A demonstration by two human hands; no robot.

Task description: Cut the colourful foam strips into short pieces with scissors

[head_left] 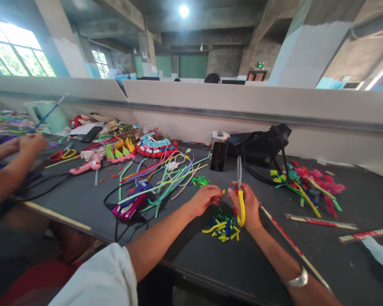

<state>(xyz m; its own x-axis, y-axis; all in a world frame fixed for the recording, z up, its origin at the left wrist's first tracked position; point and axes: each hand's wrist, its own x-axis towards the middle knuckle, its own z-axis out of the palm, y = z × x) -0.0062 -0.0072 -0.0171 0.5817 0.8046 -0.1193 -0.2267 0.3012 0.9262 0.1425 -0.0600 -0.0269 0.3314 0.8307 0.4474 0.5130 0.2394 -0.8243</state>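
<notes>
My left hand (pixel 210 199) is closed, pinching a small yellow piece (pixel 224 192) between thumb and fingertips. In my right hand (pixel 249 203) are scissors with a yellow handle (pixel 241 209), blades pointing up and away from me; whether the blades are parted is hard to tell. Below both hands lies a heap of short yellow, blue and green cut pieces (pixel 224 229). Farther back sits a smaller heap of green bits (pixel 199 181). Long fuzzy craft stems (pixel 166 180) in several colours lie loosely to the left of my left hand.
A phone (pixel 218 156) leans before a lidded container (pixel 220 136), beside a black bag (pixel 261 144). Colourful flowers (pixel 325 187) and thin wrapped packets (pixel 321 222) lie right. A magenta object (pixel 130 208) and pink glue gun (pixel 88 165) lie left, near another person's hands (pixel 33 142).
</notes>
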